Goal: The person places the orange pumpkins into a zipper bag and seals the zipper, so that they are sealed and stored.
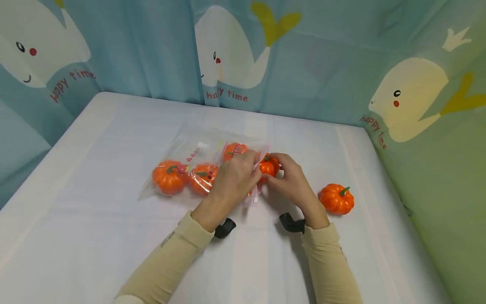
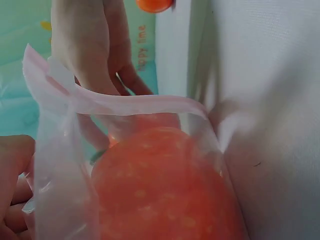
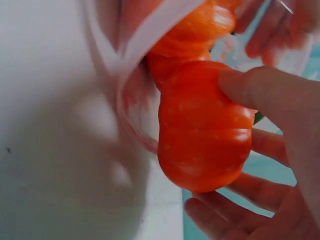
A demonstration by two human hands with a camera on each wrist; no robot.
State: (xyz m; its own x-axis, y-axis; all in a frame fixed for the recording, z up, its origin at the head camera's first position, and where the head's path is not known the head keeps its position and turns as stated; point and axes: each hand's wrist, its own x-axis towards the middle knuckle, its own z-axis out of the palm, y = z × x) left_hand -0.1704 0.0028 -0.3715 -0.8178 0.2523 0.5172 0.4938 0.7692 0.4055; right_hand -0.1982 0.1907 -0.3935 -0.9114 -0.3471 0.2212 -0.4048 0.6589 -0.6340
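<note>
A clear zip bag (image 1: 201,141) with a pink-edged mouth lies on the table, and several small orange toy pumpkins (image 1: 169,180) show through its plastic. My left hand (image 1: 236,176) grips the bag beside its mouth, holding it open. At that mouth, my right hand (image 1: 294,181) holds another toy pumpkin (image 3: 205,130), thumb on one side and fingers around the other. This pumpkin is partly within the opening, against an orange one inside. In the left wrist view, a pumpkin (image 2: 160,185) fills the bag behind the pink rim (image 2: 140,104).
One more toy pumpkin (image 1: 336,199) with a green stem sits on the white table (image 1: 243,261), right of my right hand. A curtain (image 1: 152,50) with whale prints hangs behind the table and along its right side. Black straps (image 1: 291,223) are on both wrists.
</note>
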